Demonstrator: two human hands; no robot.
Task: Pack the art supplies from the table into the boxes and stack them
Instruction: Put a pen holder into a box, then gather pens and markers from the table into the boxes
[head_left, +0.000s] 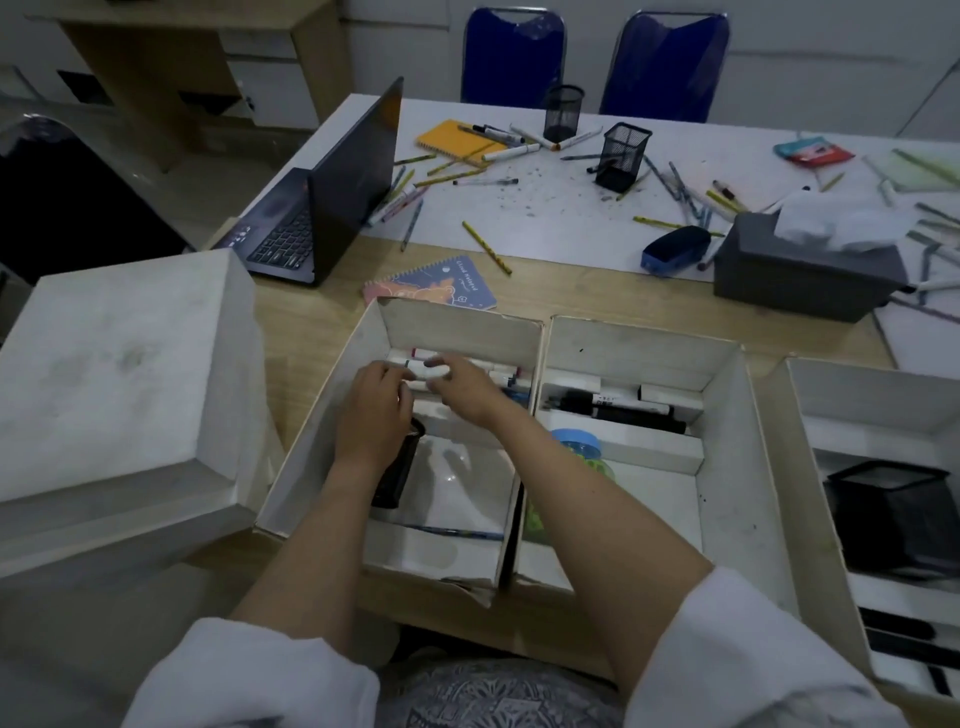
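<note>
Three open white boxes stand along the near table edge: a left box, a middle box and a right box. Both of my hands are inside the left box, over a row of white markers at its far end. My left hand and my right hand pinch the same white marker between their fingers. A black mesh cup lies in that box under my left wrist. The middle box holds black markers and a blue-lidded jar.
A closed white box sits at the left. A laptop, two notebooks, two mesh pen cups, a tissue box, a blue sharpener and several loose pencils and pens lie across the far table. Two blue chairs stand behind.
</note>
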